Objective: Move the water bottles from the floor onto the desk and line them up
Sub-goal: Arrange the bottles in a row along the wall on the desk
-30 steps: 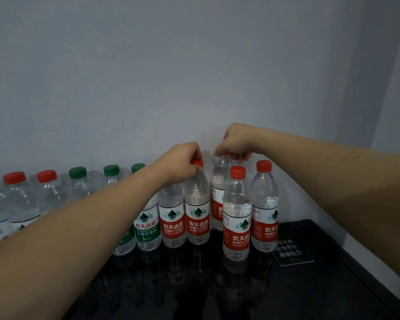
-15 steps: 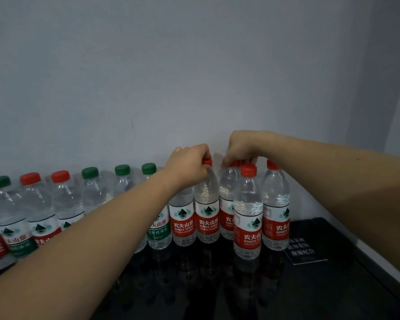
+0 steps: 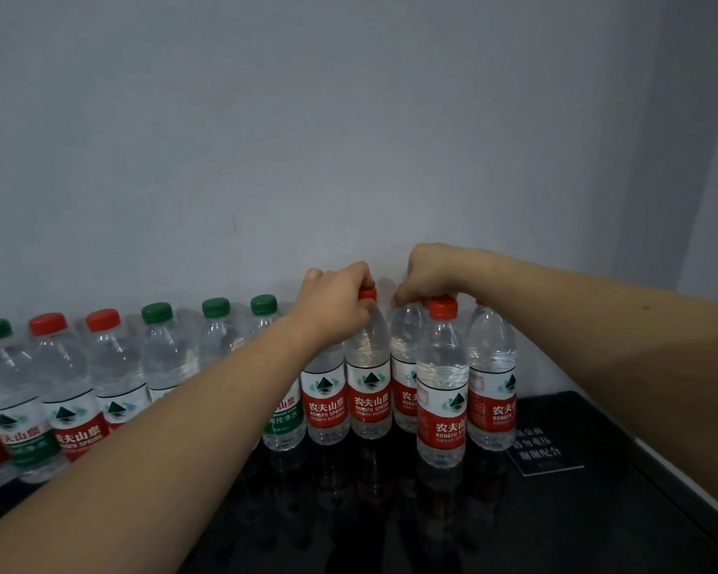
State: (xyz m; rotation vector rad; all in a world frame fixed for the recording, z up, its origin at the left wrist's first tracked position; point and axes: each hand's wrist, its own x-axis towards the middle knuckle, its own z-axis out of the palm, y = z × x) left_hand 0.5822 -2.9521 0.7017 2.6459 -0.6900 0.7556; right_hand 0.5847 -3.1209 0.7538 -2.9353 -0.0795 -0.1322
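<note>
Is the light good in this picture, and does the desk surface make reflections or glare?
Head view: light is dim and bluish, with no hard shadows on the wall; the glossy black desk mirrors the bottles faintly, without bright glare; the wide lens bends the left bottles outward and stretches both forearms.

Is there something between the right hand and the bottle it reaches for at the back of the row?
Partly. The right hand grips the neck of a rear bottle, while a front red-capped bottle stands nearer the camera, before it. The hand comes from above, so nothing visible blocks the grip.
</note>
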